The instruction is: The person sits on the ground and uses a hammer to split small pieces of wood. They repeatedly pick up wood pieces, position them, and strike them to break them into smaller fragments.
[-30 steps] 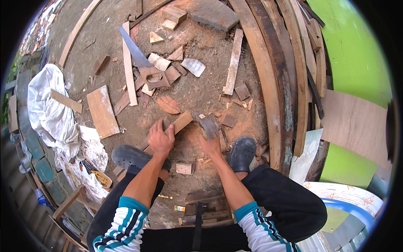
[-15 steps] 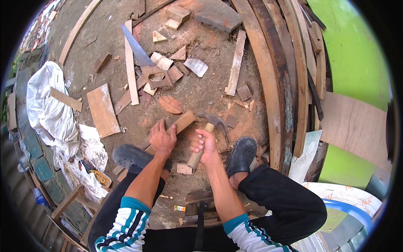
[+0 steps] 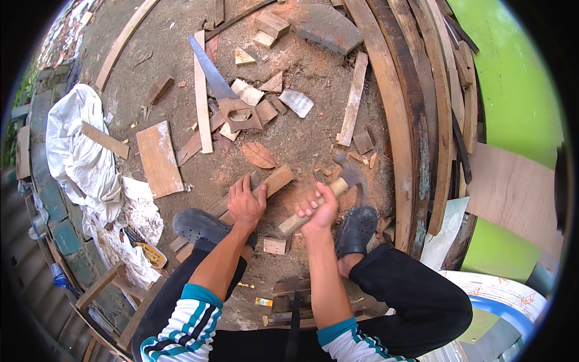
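Observation:
My left hand [image 3: 246,204] is wrapped over a short length of wood [image 3: 279,179], which slants up and right from beside my left shoe. A second, duller strip lies along its far side, partly hidden by the fingers. In my right hand [image 3: 321,211] is a claw hammer [image 3: 339,187], gripped by its pale wooden handle. The dark metal head is raised to the right of the wood, apart from it and close to my right shoe. Just beyond the wood, a brown leaf [image 3: 259,155] rests on the dirt.
A handsaw [image 3: 218,78] lies among offcuts farther away. A flat board [image 3: 160,159] and white cloth [image 3: 81,154] are at left. Long planks [image 3: 386,108] bound the right side, beside a plywood sheet [image 3: 512,190]. My dark clogs [image 3: 356,230] flank the work; a small block [image 3: 275,245] sits between them.
The hammer has swung right, away from the wood's end, and its head tilts more to the right. My left hand keeps its hold on the wood. The whole view has shifted slightly.

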The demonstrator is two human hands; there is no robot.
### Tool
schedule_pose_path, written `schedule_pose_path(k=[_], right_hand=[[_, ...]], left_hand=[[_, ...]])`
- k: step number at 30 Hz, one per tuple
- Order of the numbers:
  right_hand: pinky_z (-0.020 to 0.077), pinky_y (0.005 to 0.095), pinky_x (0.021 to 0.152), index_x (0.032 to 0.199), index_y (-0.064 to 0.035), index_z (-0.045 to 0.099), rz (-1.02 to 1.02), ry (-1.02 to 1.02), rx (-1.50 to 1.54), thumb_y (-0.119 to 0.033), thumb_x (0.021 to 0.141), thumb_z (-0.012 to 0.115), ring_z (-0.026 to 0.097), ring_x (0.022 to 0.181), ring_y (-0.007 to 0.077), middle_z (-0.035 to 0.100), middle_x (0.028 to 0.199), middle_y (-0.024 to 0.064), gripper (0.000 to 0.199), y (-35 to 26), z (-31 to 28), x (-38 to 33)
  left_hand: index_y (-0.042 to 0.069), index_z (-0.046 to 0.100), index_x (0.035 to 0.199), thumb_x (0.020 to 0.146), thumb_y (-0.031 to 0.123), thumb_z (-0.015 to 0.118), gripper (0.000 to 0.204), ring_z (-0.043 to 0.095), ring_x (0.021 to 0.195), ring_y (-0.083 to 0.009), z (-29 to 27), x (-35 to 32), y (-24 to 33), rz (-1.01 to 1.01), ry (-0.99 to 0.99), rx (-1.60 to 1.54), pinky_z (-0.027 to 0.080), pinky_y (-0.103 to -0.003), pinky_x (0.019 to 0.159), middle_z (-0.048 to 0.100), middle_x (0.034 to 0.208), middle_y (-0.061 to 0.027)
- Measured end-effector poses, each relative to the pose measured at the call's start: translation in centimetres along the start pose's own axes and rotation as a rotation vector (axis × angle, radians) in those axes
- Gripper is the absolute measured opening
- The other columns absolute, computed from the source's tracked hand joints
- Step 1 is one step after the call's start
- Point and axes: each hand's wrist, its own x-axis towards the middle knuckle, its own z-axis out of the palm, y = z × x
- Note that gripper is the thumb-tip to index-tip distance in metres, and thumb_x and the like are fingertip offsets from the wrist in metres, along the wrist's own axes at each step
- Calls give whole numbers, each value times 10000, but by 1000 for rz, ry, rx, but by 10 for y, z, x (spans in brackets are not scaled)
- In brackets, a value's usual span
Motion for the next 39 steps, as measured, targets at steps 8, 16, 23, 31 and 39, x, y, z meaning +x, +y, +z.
schedule_pose_path(k=[8, 16, 23, 31, 39], right_hand=[[332, 270, 384, 744, -149, 428, 461, -101, 15, -188, 915, 603, 356, 393, 88, 365, 525, -59, 247, 8, -12, 37], [318, 271, 390, 716, -168, 398, 95, 140, 276, -217, 926, 547, 333, 379, 94, 335, 494, -58, 262, 22, -11, -6], [300, 253, 360, 671, -177, 392, 118, 109, 240, -169, 905, 567, 322, 370, 70, 346, 502, -72, 293, 28, -23, -15], [318, 282, 367, 719, -175, 391, 210, 118, -65, -178, 915, 569, 338, 373, 93, 344, 503, -61, 265, 14, -29, -1], [323, 291, 395, 725, -164, 381, 173, 155, -100, -171, 894, 588, 340, 386, 93, 341, 501, -60, 267, 15, -23, 8]], left_hand=[[26, 601, 1273, 908, 451, 614, 560, 594, 1101, -352, 3, 2, 4, 40, 1, 4, 462, -453, 967, 625, 1214, -163], [15, 592, 1285, 922, 467, 595, 580, 590, 1126, -362, 3, -2, 0, 10, -13, 29, 454, -456, 989, 626, 1231, -173], [11, 583, 1305, 925, 462, 589, 590, 580, 1141, -367, 0, 0, -1, -49, -47, -1, 447, -457, 1002, 616, 1244, -183], [7, 588, 1300, 925, 455, 592, 584, 591, 1113, -359, -1, 3, 0, 21, -17, 8, 469, -452, 970, 621, 1228, -173], [15, 588, 1314, 928, 445, 589, 578, 594, 1111, -363, 0, 6, 0, 20, -3, 9, 472, -459, 966, 622, 1228, -174]])
